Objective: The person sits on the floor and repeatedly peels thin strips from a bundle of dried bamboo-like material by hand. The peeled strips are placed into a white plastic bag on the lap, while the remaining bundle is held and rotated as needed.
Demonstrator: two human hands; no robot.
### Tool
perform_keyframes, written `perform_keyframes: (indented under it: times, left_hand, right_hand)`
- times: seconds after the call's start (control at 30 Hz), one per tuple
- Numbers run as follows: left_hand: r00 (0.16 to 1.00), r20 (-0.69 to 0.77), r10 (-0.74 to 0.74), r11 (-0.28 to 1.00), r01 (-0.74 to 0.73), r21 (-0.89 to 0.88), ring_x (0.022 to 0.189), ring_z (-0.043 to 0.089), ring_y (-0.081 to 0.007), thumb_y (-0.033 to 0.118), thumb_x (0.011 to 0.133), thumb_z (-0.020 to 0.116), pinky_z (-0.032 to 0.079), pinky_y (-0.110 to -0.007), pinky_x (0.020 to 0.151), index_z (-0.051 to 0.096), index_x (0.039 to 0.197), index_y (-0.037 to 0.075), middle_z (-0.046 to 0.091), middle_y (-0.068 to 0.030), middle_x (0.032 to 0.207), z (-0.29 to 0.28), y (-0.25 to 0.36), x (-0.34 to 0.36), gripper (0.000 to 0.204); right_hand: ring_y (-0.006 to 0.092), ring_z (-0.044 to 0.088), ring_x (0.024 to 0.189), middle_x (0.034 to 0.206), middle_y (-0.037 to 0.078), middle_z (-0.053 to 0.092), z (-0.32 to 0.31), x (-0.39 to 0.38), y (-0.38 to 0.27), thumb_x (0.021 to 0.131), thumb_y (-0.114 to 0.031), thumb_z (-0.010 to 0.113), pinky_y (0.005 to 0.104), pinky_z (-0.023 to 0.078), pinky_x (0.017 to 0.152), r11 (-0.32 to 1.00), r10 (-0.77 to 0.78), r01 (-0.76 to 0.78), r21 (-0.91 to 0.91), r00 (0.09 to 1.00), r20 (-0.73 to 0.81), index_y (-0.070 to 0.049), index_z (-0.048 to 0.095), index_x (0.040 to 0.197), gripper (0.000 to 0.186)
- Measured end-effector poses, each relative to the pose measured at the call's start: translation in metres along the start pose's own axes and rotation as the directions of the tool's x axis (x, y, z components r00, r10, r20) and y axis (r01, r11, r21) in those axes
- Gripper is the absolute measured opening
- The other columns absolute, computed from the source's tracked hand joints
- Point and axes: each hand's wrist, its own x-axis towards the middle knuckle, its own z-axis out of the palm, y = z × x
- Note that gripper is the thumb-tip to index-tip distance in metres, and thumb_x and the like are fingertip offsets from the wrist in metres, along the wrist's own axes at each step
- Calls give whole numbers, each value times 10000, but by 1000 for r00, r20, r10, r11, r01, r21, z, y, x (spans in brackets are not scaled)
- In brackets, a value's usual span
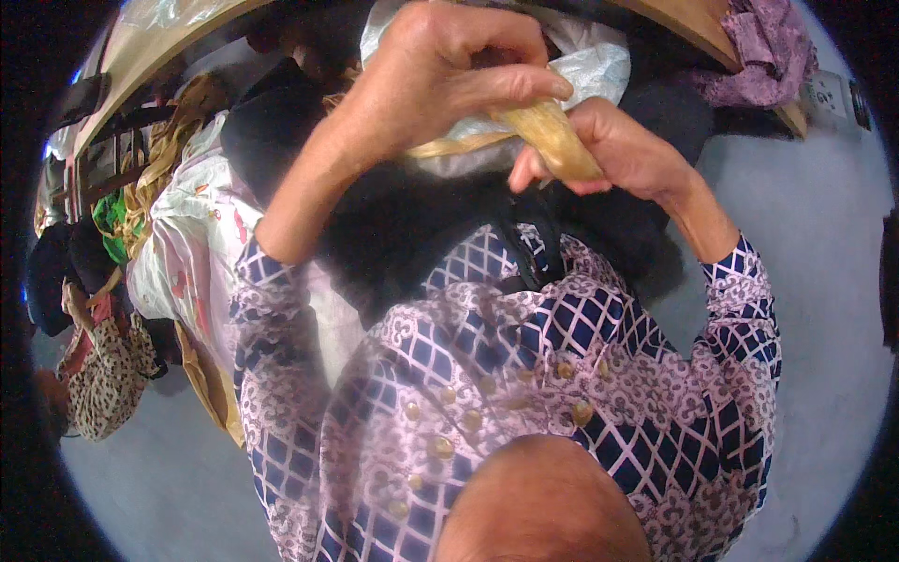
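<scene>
Both hands are raised in front of me at the upper middle. Between them is a glossy, golden-tan folded strip (552,140), thick and rounded at its lower right end; what it is made of I cannot tell. My left hand (449,80) is closed over its upper end, thumb laid along the top. My right hand (632,150) grips the rounded lower end with bent fingers. A thin, flat tan tail (459,145) trails leftward below my left hand. Behind the hands lies a whitish plastic sack (599,66), partly hidden by them.
A wooden table edge (693,28) curves across the top. Purple cloth (758,56) hangs at its right, beside a clear container (833,98). White patterned cloth (192,234) and long tan strips (169,140) lie at left. A co-worker in spotted clothing (108,375) sits far left.
</scene>
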Motion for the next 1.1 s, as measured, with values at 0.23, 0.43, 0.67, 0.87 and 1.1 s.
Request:
perform_keyframes:
  times: [0.23,0.43,0.67,0.87,1.1]
  left_hand:
    - [840,260,-476,447,486,-751,592,505,-62,205,911,475,425,-183,508,527,1043,31,566,-44,729,43,-48,-23,225]
    - [820,481,-312,-15,501,-865,696,545,-113,247,850,574,442,-166,510,413,1195,63,541,-71,946,63,-77,-40,423]
    - [879,414,-238,-24,421,-907,669,560,-139,142,863,545,438,-154,465,463,1111,19,561,-104,912,90,-96,-38,289]
    - [808,-53,-587,176,63,-982,572,511,-70,105,899,475,415,-165,485,555,950,24,565,-12,758,95,-101,-32,125]
    - [681,-376,-628,667,222,-711,579,506,-57,201,890,515,419,-190,499,612,914,-16,585,-16,729,87,-84,-32,239]
  right_hand:
    - [20,517,574,821,-10,633,0,23,2,864,-303,561,167,401,534,924,-337,375,75,892,-303,-27,625,1006,317]
    - [164,642,718,755,83,648,0,31,34,779,-313,622,277,482,650,830,-437,158,-535,780,-448,-125,625,1005,294]
    - [260,593,772,864,82,609,-12,38,50,757,-287,604,320,458,657,597,-523,100,-796,801,-291,-136,640,972,265]
    - [238,576,866,973,82,584,-7,65,64,708,-68,654,292,455,755,506,-782,-81,-859,377,-496,-75,637,1002,295]
    - [267,584,817,890,96,608,-4,67,51,669,-135,671,347,460,718,839,-332,-155,-521,613,-717,-78,656,892,231]
